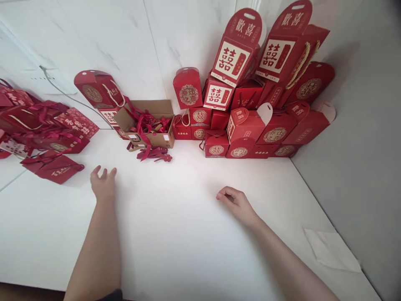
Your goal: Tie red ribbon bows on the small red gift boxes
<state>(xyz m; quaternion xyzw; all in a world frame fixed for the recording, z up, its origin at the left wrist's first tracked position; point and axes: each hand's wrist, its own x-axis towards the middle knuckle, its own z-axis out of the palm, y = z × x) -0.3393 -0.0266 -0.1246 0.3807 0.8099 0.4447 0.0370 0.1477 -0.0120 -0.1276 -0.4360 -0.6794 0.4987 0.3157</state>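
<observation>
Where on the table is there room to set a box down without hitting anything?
The white table top is bare between the left hand and right hand, below the cardboard box of red ribbons. It's crowded in the corner with red gift boxes, and at far left with red gift bags.

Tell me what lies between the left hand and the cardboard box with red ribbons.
The head view shows loose red ribbons and a red cut-out piece on the white tabletop, between the left hand and the cardboard box.

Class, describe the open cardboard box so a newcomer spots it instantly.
On the white surface, against the marble wall, stands a heap of red gift boxes. Left of it sits an open cardboard box, the only plain brown box, spilling red ribbons.
</observation>
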